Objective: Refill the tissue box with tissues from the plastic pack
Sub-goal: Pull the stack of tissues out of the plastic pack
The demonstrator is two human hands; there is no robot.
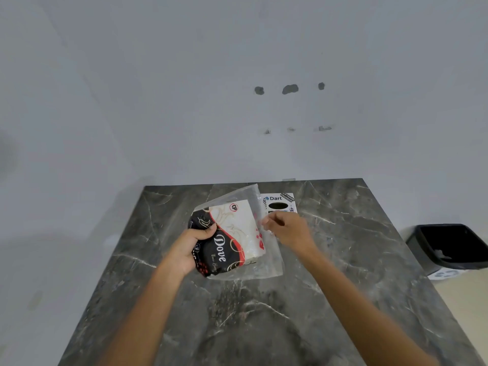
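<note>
The left hand (194, 247) squeezes the black end of the tissue pack (232, 239), held above the middle of the marble table (343, 260). The right hand (286, 229) pinches its clear plastic flap. The pack looks soft, light and slippery. The tissue box (280, 203) sits near the far edge.

We see two bare forearms entering from the bottom edge, one on each side. No sleeves reach into view; both arms are uncovered to the frame edge. We note no watch, band or bracelet at either wrist. Left hand (190, 247): no glove, no ring visible on the fingers that show. Right hand (286, 228): likewise ungloved, no ring visible. Nails look short and unpainted, though detail is soft.
</note>
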